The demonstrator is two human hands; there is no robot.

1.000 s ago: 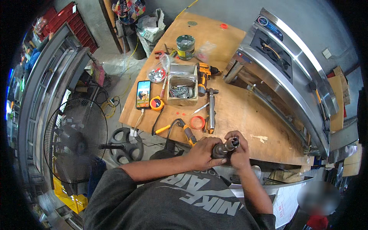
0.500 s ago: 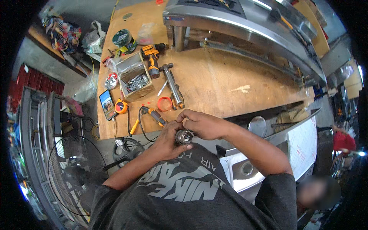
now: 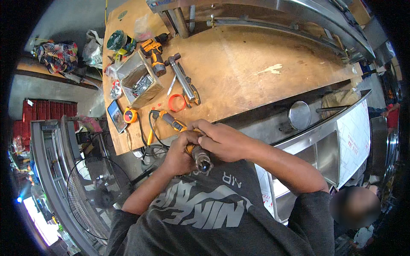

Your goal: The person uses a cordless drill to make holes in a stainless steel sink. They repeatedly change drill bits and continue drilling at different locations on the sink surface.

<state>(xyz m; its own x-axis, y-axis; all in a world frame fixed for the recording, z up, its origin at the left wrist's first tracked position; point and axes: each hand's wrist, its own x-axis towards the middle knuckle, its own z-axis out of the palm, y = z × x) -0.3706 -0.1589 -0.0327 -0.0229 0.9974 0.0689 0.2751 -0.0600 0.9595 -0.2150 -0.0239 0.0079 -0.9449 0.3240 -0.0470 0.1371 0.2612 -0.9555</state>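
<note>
A corded power drill (image 3: 202,158) with an orange and grey body is held in front of my chest, its metal toothed chuck pointing down toward me. My left hand (image 3: 180,154) is closed around the body just behind the chuck. From the right, my right hand (image 3: 222,141) is closed over the drill at the base of the chuck, its fingers curled against it. Whether anything small sits between those fingers is hidden. The drill's handle extends toward the table edge, and a black cord trails from it.
On the wooden table (image 3: 239,64) lie a cordless drill (image 3: 154,57), an open box (image 3: 149,97) of metal fasteners, a metal hammer-shaped tool (image 3: 182,77), an orange ring (image 3: 176,102), a tape measure (image 3: 130,115) and a phone (image 3: 116,115). A fan (image 3: 100,194) stands left, a steel sink unit (image 3: 326,160) right.
The view has shifted, so the table sits farther up and left. The drill's chuck has tilted lower, showing more of its side and the orange body. Both hands stay closed on it.
</note>
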